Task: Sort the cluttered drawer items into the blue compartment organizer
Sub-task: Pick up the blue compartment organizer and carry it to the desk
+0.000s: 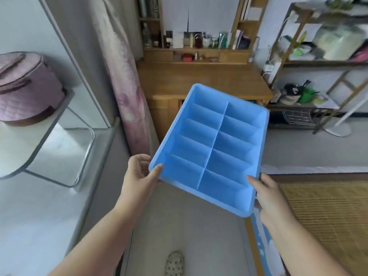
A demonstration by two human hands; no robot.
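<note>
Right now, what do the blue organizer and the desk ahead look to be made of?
The blue organizer looks like moulded plastic, matte: one even colour, rounded corners, thin straight dividers. The desk looks like wood or wood veneer, with a warm brown tone and a slight sheen; blur hides any grain.

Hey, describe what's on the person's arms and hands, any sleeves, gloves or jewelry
Both forearms are bare right up to the frame edge, with no sleeve showing. The left hand and right hand wear no gloves, and no rings, watch or bracelet can be seen.

Organizer (211, 148) held before the desk (199, 80); shelf unit (318, 64) right, seemingly cluttered.
</note>
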